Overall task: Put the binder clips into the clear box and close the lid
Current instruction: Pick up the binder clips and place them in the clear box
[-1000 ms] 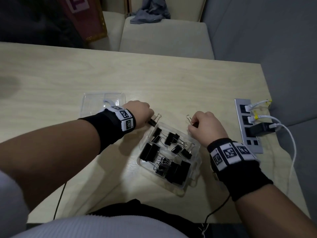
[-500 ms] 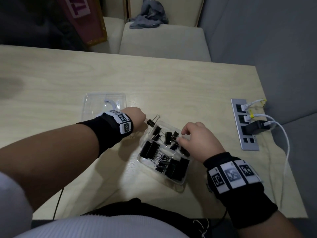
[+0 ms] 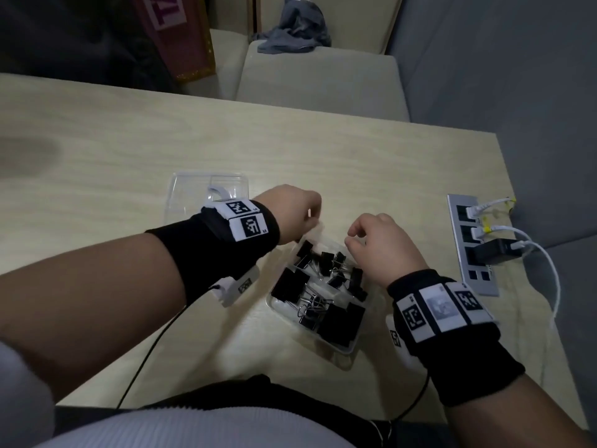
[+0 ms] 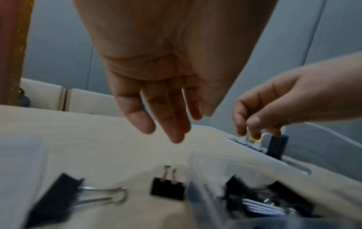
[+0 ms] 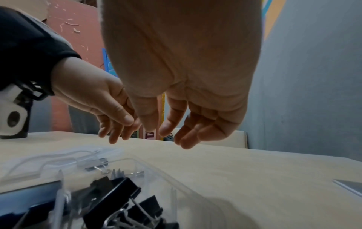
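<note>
In the head view the clear box (image 3: 347, 345) sits on the wooden table (image 3: 371, 163) at the lower centre of the frame, open on top and holding a heap of black binder clips (image 3: 323, 292). Its lid (image 3: 181, 189) lies flat on the table up and to the left of the box, partly hidden behind the left wrist. The left hand (image 3: 290, 215) hangs over the far left corner of the box; in the left wrist view its fingers (image 4: 172, 124) point down, loose and nearly straight, holding nothing. Below them in that view two clips still lie on the table just outside the box wall: a small clip (image 4: 168, 189) right beside the wall and a bigger clip (image 4: 58, 199) further toward the lower left. The right hand (image 3: 381, 250) hovers over the far right edge of the box. In the right wrist view its thumb and fingers (image 5: 195, 134) droop, gently curled, with nothing between them. At the right edge of the head view a power strip (image 3: 471, 247) is set into the table, with white cables (image 3: 546, 263) and a black plug (image 3: 494, 250) in it.
</note>
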